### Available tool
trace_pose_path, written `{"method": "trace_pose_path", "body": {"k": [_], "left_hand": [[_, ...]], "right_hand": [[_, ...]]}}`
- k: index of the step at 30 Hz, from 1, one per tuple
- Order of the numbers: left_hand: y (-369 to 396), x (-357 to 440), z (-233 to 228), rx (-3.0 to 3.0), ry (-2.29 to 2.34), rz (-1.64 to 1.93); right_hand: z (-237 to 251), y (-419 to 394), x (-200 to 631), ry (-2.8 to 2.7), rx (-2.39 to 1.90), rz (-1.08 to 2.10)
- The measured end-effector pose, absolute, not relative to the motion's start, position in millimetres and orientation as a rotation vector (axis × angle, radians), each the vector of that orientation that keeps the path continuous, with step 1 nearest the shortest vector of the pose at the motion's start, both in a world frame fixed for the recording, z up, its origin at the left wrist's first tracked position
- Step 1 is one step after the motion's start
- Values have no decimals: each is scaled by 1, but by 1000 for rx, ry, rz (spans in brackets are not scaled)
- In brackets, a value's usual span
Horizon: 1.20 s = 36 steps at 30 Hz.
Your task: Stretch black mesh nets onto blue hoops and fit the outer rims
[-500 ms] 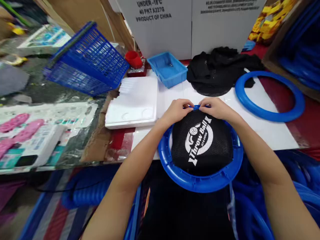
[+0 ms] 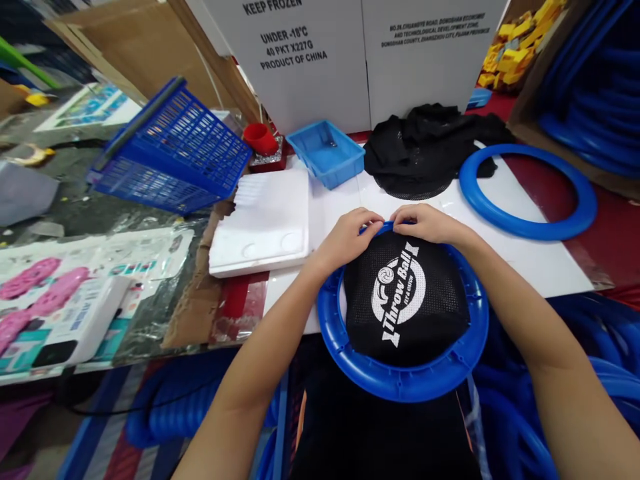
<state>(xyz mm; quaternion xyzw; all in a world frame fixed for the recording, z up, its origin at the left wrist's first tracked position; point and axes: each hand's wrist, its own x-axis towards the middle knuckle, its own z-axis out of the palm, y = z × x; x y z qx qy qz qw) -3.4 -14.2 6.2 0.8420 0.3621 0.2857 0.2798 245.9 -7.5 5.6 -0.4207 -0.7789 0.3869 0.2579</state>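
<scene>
A blue plastic ring (image 2: 403, 385) lies at the near edge of the white board, its ribbed side up. A black mesh net (image 2: 445, 293) printed "Throw Ball" in white spans its opening. At the ring's far side, my left hand (image 2: 351, 235) is closed, thumb and fingers pinching the net's edge against the rim. Close beside it, my right hand (image 2: 425, 223) is closed on the same edge. The fingertips nearly meet, and the exact bit of edge between them is hidden. The net's near edge lies along the inside of the ring.
Another blue ring (image 2: 530, 230) lies at the right. Black mesh pieces (image 2: 425, 150) are heaped behind my hands, near a light-blue tray (image 2: 345, 175). White foam (image 2: 265, 230), a red cup (image 2: 261, 140) and a tilted blue basket (image 2: 170, 150) are to the left. Boxed blue rings (image 2: 600, 93) stand far right.
The camera view has shifted slightly, so the scene sits a little lower. My hands stay at the ring's far edge, with the right fingers moved slightly left along it.
</scene>
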Motion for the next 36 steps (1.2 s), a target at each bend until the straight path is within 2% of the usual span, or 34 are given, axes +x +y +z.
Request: {"method": "trace_pose_path", "body": {"k": [4,8,13,17,20,24,27,36], "left_hand": [[-18,0,4,2512,859,633],[-22,-2,11,2625,1217,399],[-28,-20,36,2503,1568,134],[-27,-44,50,2277,1502,20],[-24,-51,53,2316,1396,94],[-21,-32,42,2597,1120,410],[-16,-17,26,2670,926,415],[1,-35,13,2279,931,616]], "right_hand": [[15,-10,259,-1999,-1338,1009],[30,-16,285,-2009,-1412,968],[43,-24,311,-2145,-1412,972],[36,-21,318,-2350,-1440,964],[26,-17,314,-2419,-1439,914],[14,-14,292,-2461,-1326,844],[12,-16,274,-2479,-1188,862],[37,-25,301,-2418,-1247,1036]]}}
